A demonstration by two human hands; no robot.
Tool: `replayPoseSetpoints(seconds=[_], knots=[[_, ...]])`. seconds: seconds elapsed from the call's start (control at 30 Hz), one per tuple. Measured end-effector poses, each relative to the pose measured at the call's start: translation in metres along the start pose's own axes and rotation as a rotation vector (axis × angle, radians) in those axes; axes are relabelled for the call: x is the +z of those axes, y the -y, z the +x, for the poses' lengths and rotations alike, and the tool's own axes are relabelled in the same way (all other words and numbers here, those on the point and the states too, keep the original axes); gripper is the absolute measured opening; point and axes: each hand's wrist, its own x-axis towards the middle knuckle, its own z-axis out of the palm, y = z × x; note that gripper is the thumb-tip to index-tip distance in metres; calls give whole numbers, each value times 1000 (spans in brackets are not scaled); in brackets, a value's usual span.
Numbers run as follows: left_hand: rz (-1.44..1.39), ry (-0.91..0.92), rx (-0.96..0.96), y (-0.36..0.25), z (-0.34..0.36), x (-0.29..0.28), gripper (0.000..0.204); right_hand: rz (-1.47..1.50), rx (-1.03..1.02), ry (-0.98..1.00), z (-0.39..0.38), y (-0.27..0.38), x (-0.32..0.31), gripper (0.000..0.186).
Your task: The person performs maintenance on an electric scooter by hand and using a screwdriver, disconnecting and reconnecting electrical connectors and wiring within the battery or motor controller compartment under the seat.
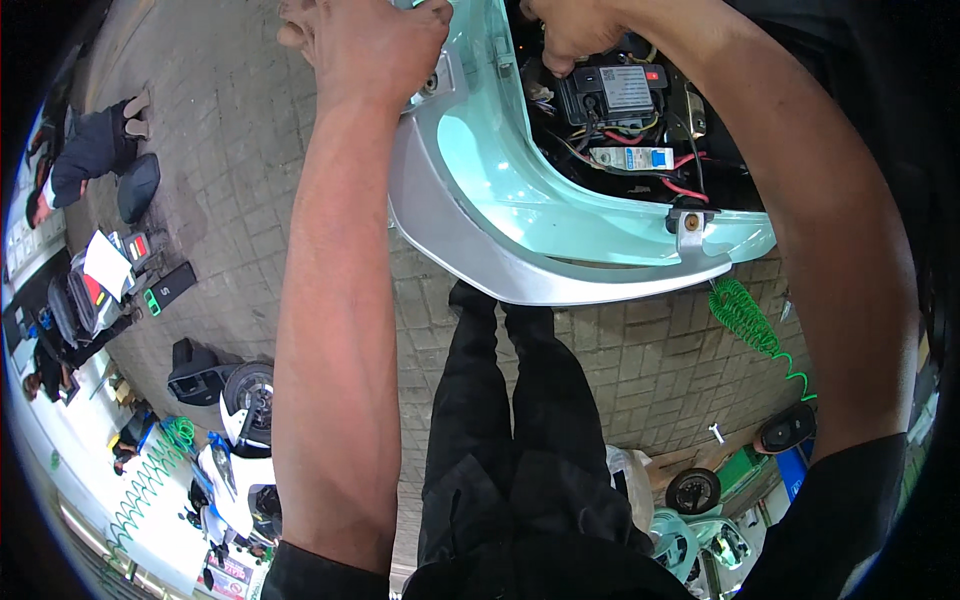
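Note:
A scooter's mint-green body panel (pixel 480 150) curves in front of me, with a silver grab rail (pixel 450 235) around its end. At the top edge, my left hand (pixel 370 45) is over the panel's left side, its fingers bent and partly cut off; what they close on is hidden. Over the open compartment, my right hand (pixel 585 30) has curled fingers, partly out of frame, close to a black electronic box (pixel 612 92); I cannot make out anything in its grip. Below the box lie a white breaker switch with a blue section (pixel 632 158) and red cables (pixel 685 190).
A bolt (pixel 691 222) sits on the rail's bracket. Right of it hangs a coiled green hose (pixel 745 315). A person (pixel 95 160) crouches at far left, near a black-and-green device (pixel 170 288) on the brick floor (pixel 230 120). Another scooter (pixel 235 460) stands lower left; a wheel (pixel 693 490) lies lower right.

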Motion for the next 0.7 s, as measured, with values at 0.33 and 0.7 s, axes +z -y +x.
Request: replayPoseSetpoints(seconds=[0.33,0.7], knots=[[-4,33,-46,-6,-4,-5,77,14,-53,120,0,-5,-11,80],[62,12,-88,-15,-11,-4,76,46,-8,136,12,-3,2,86]])
